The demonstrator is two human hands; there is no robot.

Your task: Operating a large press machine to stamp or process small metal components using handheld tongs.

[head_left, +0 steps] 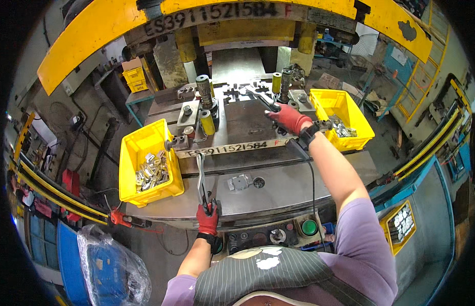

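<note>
My right hand (289,119), in a red glove, is closed round the dark handles of a pair of metal tongs (258,95). Those tongs reach over the die (242,116) on the press bed, their tips by the bright cut-out plates at its far side. Whether they grip a part, I cannot tell. Nearer to me, my left hand (208,217), also red-gloved, grips a second pair of tongs (201,178), which points forward with its tips by the die's front edge. A small flat metal part (240,182) lies on the bed, right of the left-hand tongs.
Yellow bins of small metal parts stand left (126,168) and right (369,125) of the die. Guide posts (203,89) rise from it. Overhead spans a yellow press beam (99,35). A control panel with a green button (309,227) sits before me.
</note>
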